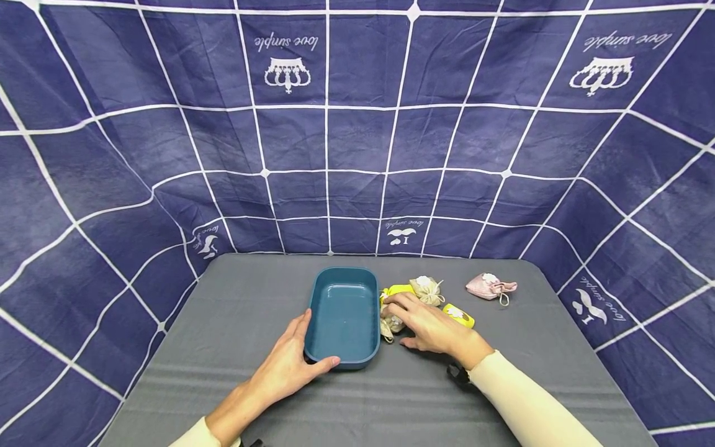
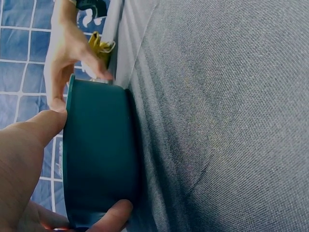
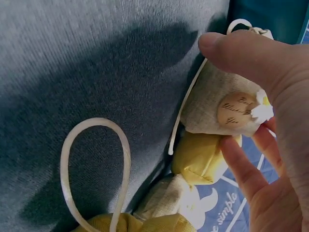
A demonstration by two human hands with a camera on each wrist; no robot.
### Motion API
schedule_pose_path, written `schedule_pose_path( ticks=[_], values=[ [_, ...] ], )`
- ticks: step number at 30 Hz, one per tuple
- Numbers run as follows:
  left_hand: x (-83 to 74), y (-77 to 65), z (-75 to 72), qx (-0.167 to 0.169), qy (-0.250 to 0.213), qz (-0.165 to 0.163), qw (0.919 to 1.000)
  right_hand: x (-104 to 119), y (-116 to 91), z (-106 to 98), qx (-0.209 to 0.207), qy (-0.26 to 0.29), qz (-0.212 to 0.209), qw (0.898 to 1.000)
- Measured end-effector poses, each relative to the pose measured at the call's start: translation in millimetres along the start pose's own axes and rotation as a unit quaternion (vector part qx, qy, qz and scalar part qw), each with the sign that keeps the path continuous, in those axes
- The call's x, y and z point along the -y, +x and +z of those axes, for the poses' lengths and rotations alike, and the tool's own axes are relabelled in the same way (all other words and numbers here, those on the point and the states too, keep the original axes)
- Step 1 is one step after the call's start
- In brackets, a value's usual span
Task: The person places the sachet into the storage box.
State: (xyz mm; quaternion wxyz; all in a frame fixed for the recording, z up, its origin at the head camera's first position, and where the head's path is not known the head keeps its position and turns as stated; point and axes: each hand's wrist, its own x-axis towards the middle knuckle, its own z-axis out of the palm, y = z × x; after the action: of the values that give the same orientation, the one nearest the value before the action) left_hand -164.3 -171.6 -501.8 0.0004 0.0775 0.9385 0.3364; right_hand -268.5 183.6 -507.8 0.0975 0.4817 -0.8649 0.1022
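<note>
A blue rectangular tray (image 1: 344, 323) stands upright on the grey table. My left hand (image 1: 287, 366) holds its near left corner, the thumb along the near rim and the fingers against the left side. Just right of the tray, my right hand (image 1: 430, 326) is over a linen drawstring pouch (image 3: 207, 101) with a round tag and a white flower. Thumb and fingers spread around this pouch without closing on it. Behind it lie a yellow pouch (image 3: 198, 157) and another linen pouch (image 1: 426, 290). A second yellow pouch (image 1: 459, 315) sits beside the right hand, partly hidden.
Farther right lies a pink drawstring pouch (image 1: 485, 285). The grey cloth-covered table (image 1: 246, 304) meets a blue curtain (image 1: 357, 136) with white grid lines at the back and both sides.
</note>
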Motion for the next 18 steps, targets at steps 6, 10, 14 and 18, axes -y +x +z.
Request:
schedule_pose_path(
  ticks=[6, 10, 14, 18],
  values=[
    [-0.1, 0.7, -0.5, 0.002, 0.004, 0.001, 1.0, -6, 7, 3, -0.001, 0.003, -0.013, 1.0],
    [-1.5, -0.5, 0.1, 0.001, 0.002, 0.005, 1.0, -10, 8, 7, -0.009, -0.003, -0.027, 1.0],
    [-1.2, -1.3, 0.9, -0.002, 0.004, 0.004, 1.0, -14, 9, 8, -0.017, -0.015, -0.04, 0.999],
    [0.3, -0.4, 0.9, -0.005, 0.006, 0.004, 1.0, -16, 11, 8, -0.016, -0.033, -0.045, 0.998]
  ],
)
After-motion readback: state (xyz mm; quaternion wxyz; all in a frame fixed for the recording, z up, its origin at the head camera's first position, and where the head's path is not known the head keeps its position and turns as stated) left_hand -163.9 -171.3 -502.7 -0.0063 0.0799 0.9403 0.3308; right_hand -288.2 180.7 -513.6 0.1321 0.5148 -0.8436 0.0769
